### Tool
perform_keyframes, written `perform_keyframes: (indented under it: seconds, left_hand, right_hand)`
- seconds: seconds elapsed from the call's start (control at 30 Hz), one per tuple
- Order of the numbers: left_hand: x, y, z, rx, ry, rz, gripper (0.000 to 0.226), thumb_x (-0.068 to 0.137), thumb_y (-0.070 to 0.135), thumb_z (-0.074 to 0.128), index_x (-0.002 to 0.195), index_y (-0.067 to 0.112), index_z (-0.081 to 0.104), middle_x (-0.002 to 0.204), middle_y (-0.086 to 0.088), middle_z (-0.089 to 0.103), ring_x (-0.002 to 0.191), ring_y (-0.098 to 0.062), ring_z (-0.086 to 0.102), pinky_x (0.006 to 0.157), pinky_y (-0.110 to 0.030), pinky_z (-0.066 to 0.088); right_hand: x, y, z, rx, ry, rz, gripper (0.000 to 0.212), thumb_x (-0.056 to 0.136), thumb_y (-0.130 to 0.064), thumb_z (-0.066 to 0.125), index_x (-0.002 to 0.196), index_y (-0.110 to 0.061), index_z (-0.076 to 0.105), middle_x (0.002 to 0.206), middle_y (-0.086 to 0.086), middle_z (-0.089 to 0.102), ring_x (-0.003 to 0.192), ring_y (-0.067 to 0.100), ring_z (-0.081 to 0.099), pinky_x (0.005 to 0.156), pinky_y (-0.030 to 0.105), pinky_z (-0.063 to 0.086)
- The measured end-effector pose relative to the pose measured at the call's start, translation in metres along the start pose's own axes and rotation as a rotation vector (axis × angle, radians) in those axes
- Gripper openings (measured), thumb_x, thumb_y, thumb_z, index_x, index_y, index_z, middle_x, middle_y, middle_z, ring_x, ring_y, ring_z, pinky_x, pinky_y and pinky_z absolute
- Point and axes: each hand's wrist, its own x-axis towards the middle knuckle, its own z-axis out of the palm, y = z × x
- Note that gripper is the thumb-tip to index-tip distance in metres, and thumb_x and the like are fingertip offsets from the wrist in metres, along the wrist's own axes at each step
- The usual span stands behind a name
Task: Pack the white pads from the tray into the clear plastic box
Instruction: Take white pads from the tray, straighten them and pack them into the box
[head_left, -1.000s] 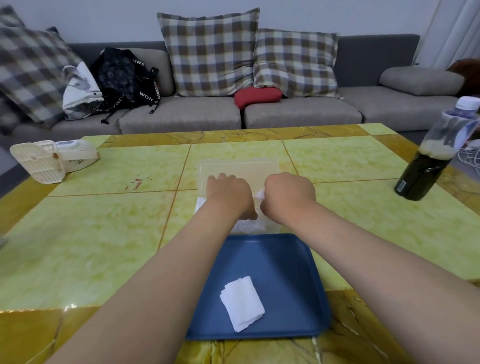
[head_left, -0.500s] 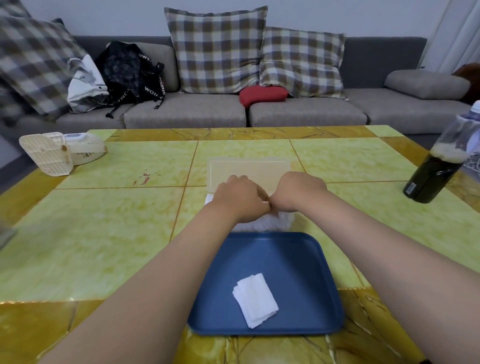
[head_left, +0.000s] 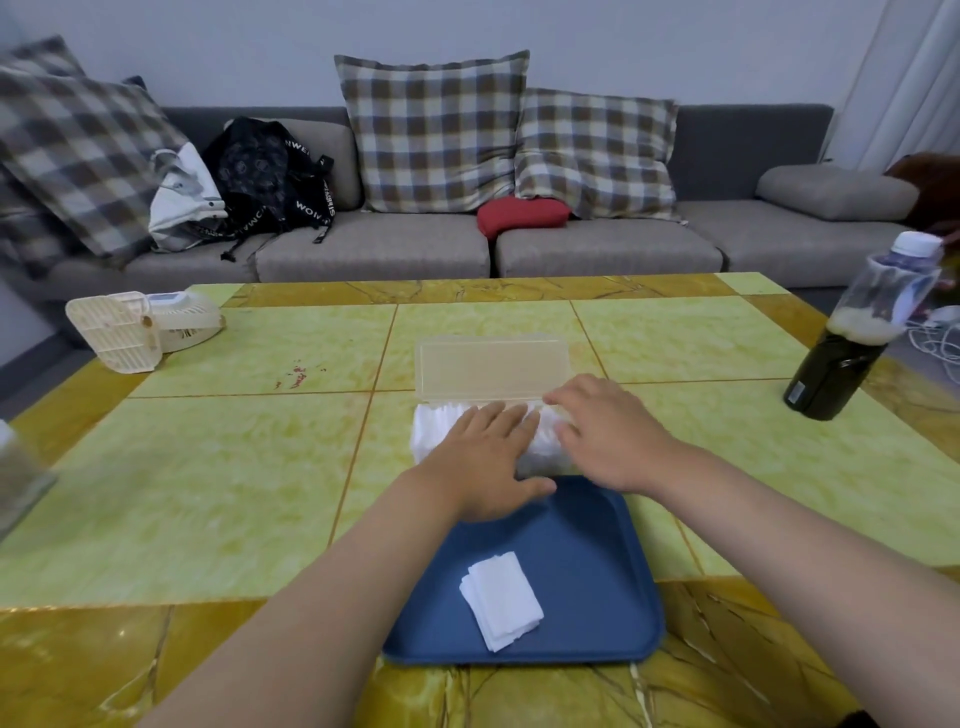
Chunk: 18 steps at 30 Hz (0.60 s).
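The clear plastic box (head_left: 431, 441) lies open in the middle of the table, packed with white pads, its lid (head_left: 491, 371) flipped back behind it. My left hand (head_left: 485, 462) lies flat on the pads in the box, fingers straight. My right hand (head_left: 605, 431) hovers over the box's right end with fingers spread and relaxed, holding nothing. In front of the box sits the blue tray (head_left: 597, 561), with a small stack of white pads (head_left: 501, 597) lying near its front left.
A dark bottle (head_left: 852, 353) with a white cap stands at the table's right edge. A cream fan-like device (head_left: 140, 330) lies at the far left. A blurred object (head_left: 15, 478) pokes in at the left edge. A sofa with cushions runs behind the table.
Both hands were curled together over the box's pads; now they have opened, the left flat on the pads and the right lifted toward the box's right end.
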Motion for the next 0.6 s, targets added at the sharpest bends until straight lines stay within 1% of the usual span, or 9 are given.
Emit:
perform_keyframes:
  seconds: [0.03, 0.07, 0.1, 0.17, 0.27, 0.33, 0.43, 0.53, 0.6]
  left_hand:
    - [0.0, 0.0, 0.0, -0.012, 0.012, 0.001, 0.084, 0.097, 0.061, 0.039, 0.161, 0.022, 0.001, 0.169, 0.003, 0.0, 0.154, -0.017, -0.005, 0.124, -0.036, -0.004]
    - [-0.001, -0.001, -0.002, -0.022, 0.034, -0.004, 0.084, 0.098, 0.059, 0.041, 0.161, 0.022, 0.001, 0.169, 0.002, 0.0, 0.154, -0.016, -0.005, 0.125, -0.035, -0.003]
    - [-0.002, -0.003, -0.003, -0.021, 0.052, -0.018, 0.084, 0.097, 0.058, 0.042, 0.161, 0.021, 0.001, 0.169, 0.002, -0.001, 0.154, -0.016, -0.005, 0.125, -0.036, -0.003]
    - [-0.006, -0.007, -0.003, 0.034, 0.055, -0.082, 0.084, 0.097, 0.062, 0.039, 0.161, 0.022, 0.001, 0.169, 0.002, -0.007, 0.154, -0.017, -0.01, 0.125, -0.042, -0.006]
    - [-0.013, -0.011, 0.001, 0.081, 0.029, -0.187, 0.084, 0.096, 0.068, 0.031, 0.16, 0.026, -0.002, 0.168, 0.001, -0.015, 0.154, -0.019, -0.015, 0.123, -0.051, -0.008]
    - [-0.014, -0.012, 0.005, 0.038, 0.036, -0.193, 0.084, 0.096, 0.068, 0.031, 0.16, 0.026, -0.004, 0.167, 0.002, -0.015, 0.154, -0.017, -0.016, 0.124, -0.05, -0.007]
    - [-0.011, -0.01, 0.008, 0.038, 0.041, -0.16, 0.088, 0.095, 0.067, 0.031, 0.16, 0.021, -0.007, 0.167, 0.001, -0.016, 0.153, -0.015, -0.016, 0.124, -0.048, -0.007]
    - [-0.007, -0.007, 0.006, 0.036, 0.018, -0.154, 0.092, 0.094, 0.069, 0.034, 0.16, 0.019, -0.008, 0.167, 0.001, -0.016, 0.153, -0.015, -0.017, 0.124, -0.046, -0.007]
    - [-0.01, -0.008, 0.001, -0.026, 0.013, -0.142, 0.091, 0.095, 0.066, 0.039, 0.16, 0.019, -0.004, 0.168, 0.001, -0.012, 0.154, -0.015, -0.014, 0.125, -0.044, -0.006]
  right_hand:
    - [-0.005, -0.003, 0.004, -0.017, -0.071, -0.045, 0.052, 0.106, -0.032, 0.033, 0.156, -0.019, 0.033, 0.162, 0.006, 0.029, 0.149, 0.027, 0.024, 0.12, 0.042, 0.024]
    - [-0.009, -0.006, 0.007, -0.02, -0.136, -0.078, 0.058, 0.106, -0.033, 0.029, 0.161, -0.018, 0.017, 0.169, 0.004, 0.012, 0.155, 0.022, 0.008, 0.124, 0.042, 0.013]
    - [-0.011, -0.008, 0.009, -0.016, -0.189, -0.098, 0.062, 0.107, -0.034, 0.026, 0.162, -0.017, 0.004, 0.17, 0.001, 0.0, 0.156, 0.017, -0.004, 0.126, 0.041, 0.005]
    - [-0.013, -0.008, 0.013, -0.003, -0.25, -0.106, 0.066, 0.107, -0.039, 0.023, 0.162, -0.018, -0.007, 0.169, -0.002, -0.01, 0.154, 0.011, -0.013, 0.126, 0.04, -0.002]
    - [-0.014, -0.004, 0.016, -0.067, -0.283, -0.112, 0.072, 0.106, -0.05, 0.023, 0.161, -0.019, -0.01, 0.168, -0.003, -0.015, 0.153, 0.009, -0.017, 0.126, 0.041, -0.006]
    - [-0.014, -0.006, 0.016, -0.096, -0.29, -0.107, 0.073, 0.105, -0.052, 0.023, 0.161, -0.019, -0.01, 0.168, -0.002, -0.016, 0.153, 0.01, -0.018, 0.125, 0.043, -0.008]
    - [-0.012, -0.011, 0.015, -0.131, -0.298, -0.081, 0.075, 0.105, -0.053, 0.026, 0.162, -0.017, -0.006, 0.168, 0.0, -0.015, 0.154, 0.013, -0.016, 0.124, 0.049, -0.009]
    - [-0.012, -0.016, 0.012, -0.145, -0.277, -0.062, 0.074, 0.104, -0.047, 0.034, 0.162, -0.013, 0.001, 0.17, 0.005, -0.009, 0.156, 0.019, -0.011, 0.124, 0.052, -0.006]
    - [-0.014, -0.018, 0.006, -0.098, -0.202, -0.064, 0.071, 0.102, -0.039, 0.041, 0.161, -0.014, 0.011, 0.17, 0.009, 0.0, 0.156, 0.024, -0.002, 0.125, 0.048, 0.003]
